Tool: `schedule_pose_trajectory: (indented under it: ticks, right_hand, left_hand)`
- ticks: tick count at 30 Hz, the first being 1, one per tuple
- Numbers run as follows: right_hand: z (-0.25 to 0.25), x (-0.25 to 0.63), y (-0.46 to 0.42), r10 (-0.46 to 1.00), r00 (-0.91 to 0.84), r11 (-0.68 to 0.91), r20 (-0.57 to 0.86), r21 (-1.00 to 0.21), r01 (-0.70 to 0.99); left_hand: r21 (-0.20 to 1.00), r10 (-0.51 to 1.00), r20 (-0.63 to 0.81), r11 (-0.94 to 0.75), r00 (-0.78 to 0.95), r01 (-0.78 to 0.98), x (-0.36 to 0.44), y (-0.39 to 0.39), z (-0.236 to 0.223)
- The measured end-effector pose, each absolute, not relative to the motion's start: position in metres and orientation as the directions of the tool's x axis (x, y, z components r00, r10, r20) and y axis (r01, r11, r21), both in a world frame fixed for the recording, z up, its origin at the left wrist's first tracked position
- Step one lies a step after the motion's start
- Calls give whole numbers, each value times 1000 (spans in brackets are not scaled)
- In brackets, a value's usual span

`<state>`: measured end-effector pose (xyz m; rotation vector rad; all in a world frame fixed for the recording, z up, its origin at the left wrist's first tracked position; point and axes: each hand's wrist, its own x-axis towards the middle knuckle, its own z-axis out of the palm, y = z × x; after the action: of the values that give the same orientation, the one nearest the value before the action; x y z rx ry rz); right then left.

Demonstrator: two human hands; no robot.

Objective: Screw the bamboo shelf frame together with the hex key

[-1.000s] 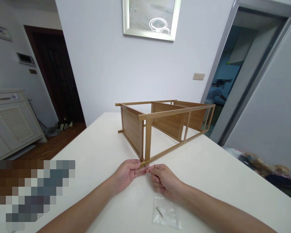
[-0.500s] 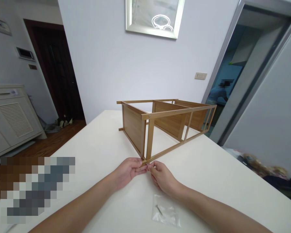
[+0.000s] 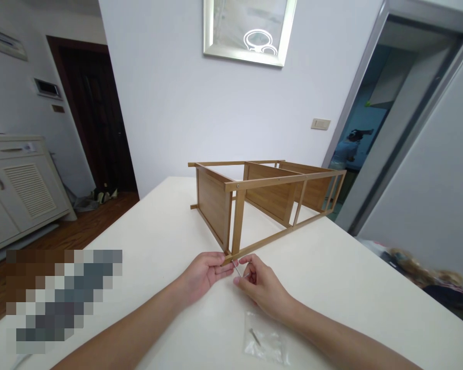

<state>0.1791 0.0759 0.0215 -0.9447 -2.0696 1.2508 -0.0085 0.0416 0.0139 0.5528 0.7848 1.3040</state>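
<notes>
A wooden shelf rack (image 3: 216, 205) lies on its side on the white table. At its near corner, my left hand (image 3: 203, 272) grips the end of the lower rail, thumb on top and fingers stretched underneath. My right hand (image 3: 262, 280) is just to the right of that corner. Between its thumb and curled fingers it holds a thin metal Allen key (image 3: 237, 268), whose tip meets the rail end. The fastener under the tip is too small to make out. Below my right wrist lies a clear plastic bag (image 3: 268, 344) with a screw (image 3: 254, 336) on or in it.
The white table (image 3: 139, 241) reaches toward the wall. A pale cabinet (image 3: 23, 180) stands at left near a dark door (image 3: 94, 113). Through the right doorway a person (image 3: 347, 149) is seen. Assorted items (image 3: 428, 272) are piled beyond the table's right edge.
My right hand's fingers have loosened and shifted slightly, so more of the Allen key shows. My left hand keeps its hold on the rack. The view has shifted a little.
</notes>
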Motion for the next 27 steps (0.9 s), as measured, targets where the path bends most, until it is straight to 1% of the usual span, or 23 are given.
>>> schedule_pose_trajectory:
  ticks: [4,6,8,10,12,15,18,20,22,24,27]
  right_hand:
    - [18,182,74,757,-620,489,205,-807,331]
    - [19,184,74,728,-619,599,296,-713,364]
    - [22,189,74,648,-634,741,423,-543,394]
    - [27,192,74,512,-671,859,535,-321,400]
    - [32,195,73,368,-719,919,590,-112,379]
    - [34,195,73,207,-792,928,574,142,346]
    - [29,194,74,130,-847,884,515,327,334]
    - [25,194,75,102,-866,858,489,398,326]
    - [22,195,76,81,-873,845,481,432,315]
    - [22,195,76,67,-875,846,480,437,305]
    - [24,194,73,68,-875,864,479,410,292]
  left_hand:
    - [750,977,-200,201,73,-630,-8,40,15]
    - [755,977,-199,204,79,-624,-8,40,16]
    - [760,977,-191,205,90,-617,-9,40,16]
    - [763,979,-180,202,99,-614,-9,40,15]
    - [761,980,-173,196,99,-618,-10,41,13]
    - [753,981,-174,189,87,-631,-10,41,11]
    - [749,981,-174,185,81,-636,-10,41,11]
    - [746,982,-172,185,83,-640,-10,41,12]
    - [741,981,-175,187,84,-645,-10,40,13]
    - [737,980,-180,190,83,-648,-9,40,15]
    - [734,979,-191,194,75,-651,-8,39,17]
